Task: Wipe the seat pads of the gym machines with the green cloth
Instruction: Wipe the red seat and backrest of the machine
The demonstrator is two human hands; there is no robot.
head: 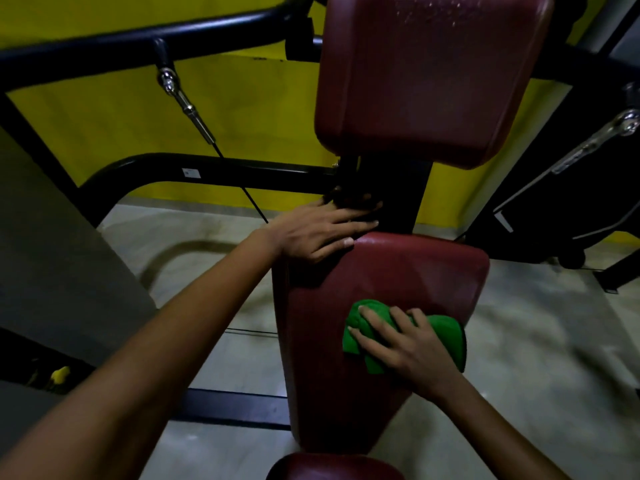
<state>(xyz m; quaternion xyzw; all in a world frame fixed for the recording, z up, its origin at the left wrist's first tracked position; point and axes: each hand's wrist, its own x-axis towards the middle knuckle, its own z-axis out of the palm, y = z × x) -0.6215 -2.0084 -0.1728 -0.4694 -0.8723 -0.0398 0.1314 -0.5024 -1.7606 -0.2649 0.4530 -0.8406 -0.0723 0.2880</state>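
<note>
Left hand [320,233] flat on seat pad [377,282] | right hand [405,344] clutches green cloth [446,341], bunched crosswise

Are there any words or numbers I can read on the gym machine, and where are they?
No text can be read.
White sticker on the black frame bar: too small and blurred to read.
Pale label on the black machine at right: blurred, unreadable.
Red pads and green cloth: no writing shows.
</note>
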